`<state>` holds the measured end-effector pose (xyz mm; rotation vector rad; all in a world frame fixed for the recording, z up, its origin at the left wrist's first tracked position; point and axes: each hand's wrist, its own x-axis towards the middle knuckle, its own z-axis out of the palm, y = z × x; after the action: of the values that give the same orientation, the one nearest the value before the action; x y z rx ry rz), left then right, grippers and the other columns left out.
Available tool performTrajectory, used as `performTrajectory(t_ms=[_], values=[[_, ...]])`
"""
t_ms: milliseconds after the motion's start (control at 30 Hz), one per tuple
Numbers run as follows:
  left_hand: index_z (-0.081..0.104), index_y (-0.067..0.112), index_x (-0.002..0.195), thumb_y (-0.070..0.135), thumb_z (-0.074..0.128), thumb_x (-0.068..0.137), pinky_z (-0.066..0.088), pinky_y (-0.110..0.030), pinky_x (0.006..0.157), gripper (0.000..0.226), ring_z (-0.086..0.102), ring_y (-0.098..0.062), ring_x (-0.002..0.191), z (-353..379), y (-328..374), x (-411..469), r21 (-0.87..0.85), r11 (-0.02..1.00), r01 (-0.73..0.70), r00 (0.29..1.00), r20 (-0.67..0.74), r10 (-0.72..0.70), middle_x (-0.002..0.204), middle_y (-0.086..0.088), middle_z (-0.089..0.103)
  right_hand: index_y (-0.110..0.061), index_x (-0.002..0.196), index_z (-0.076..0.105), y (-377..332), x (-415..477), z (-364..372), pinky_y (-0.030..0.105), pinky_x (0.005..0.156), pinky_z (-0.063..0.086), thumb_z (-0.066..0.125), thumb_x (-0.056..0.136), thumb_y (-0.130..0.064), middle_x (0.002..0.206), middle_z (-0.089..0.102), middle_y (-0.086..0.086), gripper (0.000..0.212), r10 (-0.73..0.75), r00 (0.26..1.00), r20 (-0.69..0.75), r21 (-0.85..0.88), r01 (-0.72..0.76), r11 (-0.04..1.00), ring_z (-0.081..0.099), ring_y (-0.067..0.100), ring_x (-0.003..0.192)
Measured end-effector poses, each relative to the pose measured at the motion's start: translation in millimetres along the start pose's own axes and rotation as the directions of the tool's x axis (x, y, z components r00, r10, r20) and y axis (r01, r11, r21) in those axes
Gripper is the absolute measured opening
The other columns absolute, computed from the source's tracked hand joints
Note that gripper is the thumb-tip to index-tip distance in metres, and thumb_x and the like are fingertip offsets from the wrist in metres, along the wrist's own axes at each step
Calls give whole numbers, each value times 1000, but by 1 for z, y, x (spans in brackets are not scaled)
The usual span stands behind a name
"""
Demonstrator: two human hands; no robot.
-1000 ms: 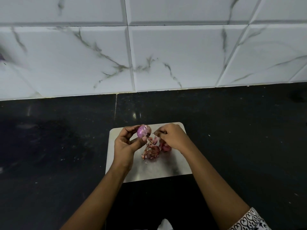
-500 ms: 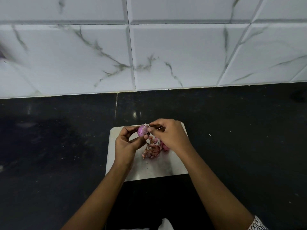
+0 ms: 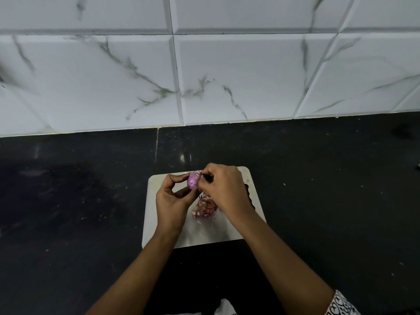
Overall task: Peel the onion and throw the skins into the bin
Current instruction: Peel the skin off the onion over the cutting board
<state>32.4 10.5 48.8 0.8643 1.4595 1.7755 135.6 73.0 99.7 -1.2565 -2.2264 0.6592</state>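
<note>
Fingers of the left hand (image 3: pixel 172 201) grip the onion (image 3: pixel 193 180); touching its right side, fingers of the right hand (image 3: pixel 225 189) pinch a skin flap (image 3: pixel 199 171) at its far tip.

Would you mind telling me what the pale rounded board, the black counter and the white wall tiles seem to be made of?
Pale rounded-corner board: probably brushed steel, given its soft grey sheen, though plastic is possible.
Black counter: polished stone, likely granite, with pale specks and a light glint.
White wall tiles: glossy ceramic, with grey marble-like veins and bevelled edges.
</note>
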Motion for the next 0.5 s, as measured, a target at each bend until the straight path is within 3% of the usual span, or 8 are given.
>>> performTrajectory(t_ms=[100,267,367,433,500], values=[[61,12,94,-11,71,72,56,-36,86,33,70,-23,97,-2,-3,-1,-32,999,4,1000,10,-4,104,-13,70,-9,93,66,1,1,1,18,67,38,65,84,-25,89,69,6,18,-13,1000,8,-55,14,998,57,11,77],[61,11,92,-14,70,71,56,-34,84,34,69,-26,97,-4,-3,1,-73,997,6,999,45,-2,100,-10,72,-9,91,63,1,4,1,22,65,38,66,82,-28,86,68,5,22,-21,1000,24,-114,23,993,53,11,73],[60,12,91,-15,71,68,55,-29,81,37,70,-18,94,-6,-1,3,-114,993,22,998,56,-16,93,1,73,-10,84,68,5,12,-5,22,62,47,69,78,-22,78,70,4,14,55,998,33,2,-55,998,61,11,66],[63,17,89,-6,79,61,55,-29,78,39,68,-16,92,-8,0,4,-168,984,64,997,62,-54,91,4,72,-12,80,71,16,19,-10,18,59,50,69,78,-18,75,72,4,7,144,987,68,89,-150,985,64,9,62],[68,24,84,7,81,54,57,-29,72,37,68,-17,89,-9,2,4,-241,962,128,990,87,-110,91,3,72,-13,85,72,30,24,-11,22,66,53,67,80,-17,82,73,5,8,175,974,140,43,-183,982,66,11,69]])
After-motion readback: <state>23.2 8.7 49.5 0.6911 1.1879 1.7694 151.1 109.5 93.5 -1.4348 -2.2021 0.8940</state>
